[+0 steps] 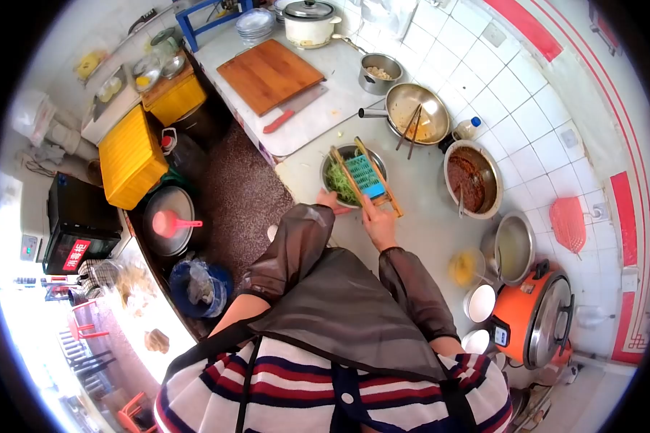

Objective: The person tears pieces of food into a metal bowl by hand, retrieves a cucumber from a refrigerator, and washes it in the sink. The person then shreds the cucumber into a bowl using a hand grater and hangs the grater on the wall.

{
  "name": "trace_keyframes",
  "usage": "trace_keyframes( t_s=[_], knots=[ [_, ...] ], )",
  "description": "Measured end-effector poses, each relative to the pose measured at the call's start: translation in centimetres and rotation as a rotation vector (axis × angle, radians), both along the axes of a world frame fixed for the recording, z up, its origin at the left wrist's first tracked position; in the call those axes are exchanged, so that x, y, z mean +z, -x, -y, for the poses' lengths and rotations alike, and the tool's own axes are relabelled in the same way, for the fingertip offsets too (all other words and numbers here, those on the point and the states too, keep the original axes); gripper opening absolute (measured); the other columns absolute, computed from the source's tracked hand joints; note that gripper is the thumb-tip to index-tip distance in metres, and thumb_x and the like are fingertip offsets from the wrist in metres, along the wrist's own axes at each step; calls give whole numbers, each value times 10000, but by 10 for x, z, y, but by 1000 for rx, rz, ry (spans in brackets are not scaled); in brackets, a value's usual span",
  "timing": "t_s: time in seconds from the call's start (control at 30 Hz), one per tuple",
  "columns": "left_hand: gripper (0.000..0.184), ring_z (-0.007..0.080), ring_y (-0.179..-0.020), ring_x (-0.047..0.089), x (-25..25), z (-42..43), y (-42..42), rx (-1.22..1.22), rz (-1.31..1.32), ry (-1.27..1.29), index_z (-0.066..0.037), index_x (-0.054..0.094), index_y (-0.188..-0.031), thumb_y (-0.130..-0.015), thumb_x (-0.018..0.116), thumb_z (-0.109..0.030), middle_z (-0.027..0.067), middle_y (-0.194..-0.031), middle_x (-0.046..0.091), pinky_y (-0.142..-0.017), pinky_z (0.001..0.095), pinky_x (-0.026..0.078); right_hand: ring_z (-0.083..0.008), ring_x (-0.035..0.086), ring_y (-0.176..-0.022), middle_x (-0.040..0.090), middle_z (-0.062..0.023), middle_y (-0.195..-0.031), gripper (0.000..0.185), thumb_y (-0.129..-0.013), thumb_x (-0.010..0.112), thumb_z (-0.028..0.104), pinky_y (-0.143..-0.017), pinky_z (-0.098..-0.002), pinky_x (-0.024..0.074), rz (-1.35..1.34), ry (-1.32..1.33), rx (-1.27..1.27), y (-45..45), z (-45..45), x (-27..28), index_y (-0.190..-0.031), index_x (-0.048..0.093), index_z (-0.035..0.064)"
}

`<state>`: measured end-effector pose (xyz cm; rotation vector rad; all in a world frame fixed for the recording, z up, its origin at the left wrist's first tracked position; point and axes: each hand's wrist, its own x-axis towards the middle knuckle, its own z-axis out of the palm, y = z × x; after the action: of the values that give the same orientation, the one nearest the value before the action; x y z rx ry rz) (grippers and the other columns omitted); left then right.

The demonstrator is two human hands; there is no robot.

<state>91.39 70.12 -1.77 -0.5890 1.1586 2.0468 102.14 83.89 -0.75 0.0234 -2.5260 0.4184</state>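
Observation:
A wood-framed grater (pixel 366 175) with a teal plate rests slanted across a metal bowl (pixel 323 160) in front of me. Pale green vegetable shreds (pixel 337 184) fill the left side of that bowl. My right hand (pixel 380 225) is closed at the near end of the grater, its fingers by the blue edge of the plate. At the bowl's near left rim is my left hand (pixel 328 199), partly hidden by its dark sleeve, fingers closed against the rim. Whether the right hand also holds a piece of vegetable cannot be made out.
Left of the bowl lie a cutting board (pixel 271 76) and a cleaver (pixel 294 108). Behind stand a pan with chopsticks (pixel 427 108) and a small pot (pixel 380 74). To the right are a bowl of red sauce (pixel 472 179), a steel pot (pixel 509 249) and an orange rice cooker (pixel 520 314).

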Motion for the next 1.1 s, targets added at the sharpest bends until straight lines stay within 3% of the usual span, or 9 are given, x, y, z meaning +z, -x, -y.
trace_keyframes(
  t_s=[0.17, 0.3, 0.37, 0.47, 0.6, 0.7, 0.77, 0.87, 1.1],
  knots=[
    [431, 480, -941, 551, -59, -7, 5, 38, 43, 48, -82, 274, -1225, -818, 314, 57, 270, -1147, 462, -731, 606, 502, -250, 517, -528, 590, -79, -667, 405, -764, 631, 75, -535, -333, 415, 8, 22, -24, -6, 8, 13, -1163, 567, 86],
    [454, 467, -861, 576, -47, -6, 3, 137, -107, -275, -53, 249, -1247, -824, 392, 28, 281, -1145, 450, -597, 565, 546, -187, 474, -473, 557, -68, -632, 387, -794, 610, 77, -504, -302, 385, -45, 202, 70, 9, 2, 5, -1177, 554, 59],
    [475, 464, -868, 572, -57, -8, 6, 49, -22, 14, -87, 254, -1258, -819, 389, 31, 275, -1155, 446, -610, 569, 544, -148, 456, -454, 542, -48, -611, 366, -808, 601, 78, -491, -285, 373, -89, 381, 51, -5, 14, 35, -1169, 554, 37],
    [455, 510, -944, 523, -51, -10, 5, 68, 30, -1, -94, 243, -1228, -813, 343, 64, 271, -1178, 405, -720, 657, 474, -58, 303, -416, 371, 71, -545, 204, -888, 523, 125, -453, -225, 280, 113, 1887, 44, -2, 6, 68, -1053, 562, 11],
    [423, 519, -901, 520, -68, -12, 6, 111, 35, -74, -95, 221, -1182, -807, 354, 50, 254, -1135, 361, -713, 655, 472, -37, 249, -410, 255, 80, -493, 119, -907, 500, 176, -480, -200, 280, 166, 2471, 169, 8, -21, -24, -919, 526, 61],
    [431, 520, -914, 511, -79, -12, 7, 117, -34, -84, -83, 220, -1175, -793, 368, 52, 256, -1138, 343, -701, 660, 470, -34, 251, -403, 260, 83, -478, 131, -913, 494, 192, -484, -200, 291, 160, 2452, 313, -1, -17, 9, -915, 529, 65],
    [430, 521, -921, 506, -155, -24, 22, -35, -265, 130, -60, 231, -1168, -783, 376, 65, 262, -1144, 331, -659, 661, 478, -35, 247, -401, 262, 84, -475, 135, -914, 496, 200, -481, -200, 290, 169, 2434, 192, 5, -21, -18, -909, 529, 70],
    [420, 507, -877, 529, -53, -14, 3, 172, -44, -126, -52, 247, -1166, -784, 375, 67, 257, -1114, 356, -624, 634, 499, -35, 244, -399, 264, 83, -473, 139, -914, 499, 207, -476, -200, 288, 204, 2411, 181, 6, -21, 0, -904, 531, 73],
    [394, 476, -823, 563, -40, -10, 1, 40, -81, 9, -74, 260, -1145, -798, 400, 49, 252, -1084, 401, -593, 605, 515, -34, 258, -424, 269, 84, -500, 168, -895, 533, 206, -481, -197, 275, 257, 2255, 125, 12, -21, 0, -926, 535, 41]
  ],
)
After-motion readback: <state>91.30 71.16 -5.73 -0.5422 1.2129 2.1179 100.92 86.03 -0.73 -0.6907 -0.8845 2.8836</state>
